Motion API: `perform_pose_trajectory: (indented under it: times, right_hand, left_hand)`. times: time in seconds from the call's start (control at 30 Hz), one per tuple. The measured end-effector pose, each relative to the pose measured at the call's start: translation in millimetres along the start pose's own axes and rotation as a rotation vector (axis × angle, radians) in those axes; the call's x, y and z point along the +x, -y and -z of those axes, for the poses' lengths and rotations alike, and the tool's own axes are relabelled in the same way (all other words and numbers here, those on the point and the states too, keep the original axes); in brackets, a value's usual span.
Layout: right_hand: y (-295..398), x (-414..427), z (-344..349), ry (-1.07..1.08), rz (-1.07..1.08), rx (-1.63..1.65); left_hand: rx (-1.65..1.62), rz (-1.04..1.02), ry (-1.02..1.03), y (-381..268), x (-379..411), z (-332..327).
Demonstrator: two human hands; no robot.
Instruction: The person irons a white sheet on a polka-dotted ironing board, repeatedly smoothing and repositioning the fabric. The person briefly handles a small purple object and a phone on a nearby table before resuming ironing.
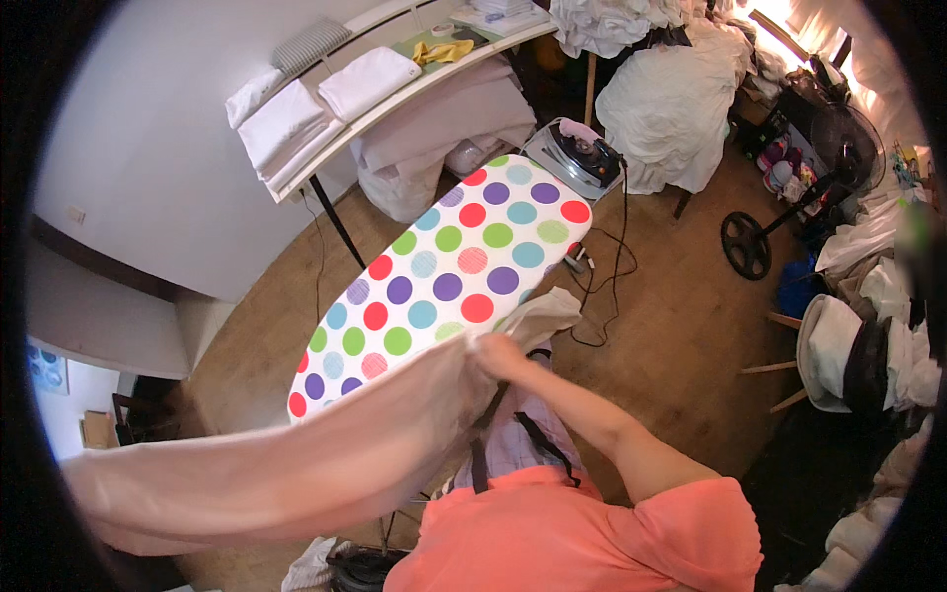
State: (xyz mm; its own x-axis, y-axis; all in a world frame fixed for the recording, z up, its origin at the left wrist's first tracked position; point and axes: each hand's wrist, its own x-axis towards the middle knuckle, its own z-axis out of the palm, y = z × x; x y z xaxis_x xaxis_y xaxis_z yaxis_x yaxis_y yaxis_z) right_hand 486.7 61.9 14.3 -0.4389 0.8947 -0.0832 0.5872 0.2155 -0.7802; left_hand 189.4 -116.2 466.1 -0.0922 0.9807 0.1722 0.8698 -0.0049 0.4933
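Observation:
My right hand (497,357) grips the edge of a large pale cloth (296,473) just over the near side of the ironing board. The cloth stretches from that hand to the far left of the picture, partly blurred, and a short end of it hangs past the hand to the right. My left hand is not in view. The ironing board (447,287) has a white cover with coloured dots. At its far end a steam iron (588,154) lies on a metal rest, with a pink cloth at its handle.
Folded white cloths (281,126) and a yellow cloth (442,52) lie on a long white table (370,107) behind the board. A dark cord (618,296) loops over the floor. To the right stand a black pedestal fan (747,240) and a chair piled with cloths (832,355).

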Motion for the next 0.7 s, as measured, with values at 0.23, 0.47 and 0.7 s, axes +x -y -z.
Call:
perform_pose_trajectory:
  times: [0.23, 0.47, 0.7]
  right_hand:
    - [292, -42, 38, 0.067, 0.961, 0.194]
    - [397, -75, 77, -0.192, 1.076, 0.423]
    - [344, -70, 54, -0.473, 1.098, 0.465]
  left_hand:
    - [0.117, -0.153, 0.113, 24, -13, -17]
    - [-0.385, 0.249, 0.026, -2, -45, -1]
    - [0.017, -0.146, 0.194, 17, -44, 1]
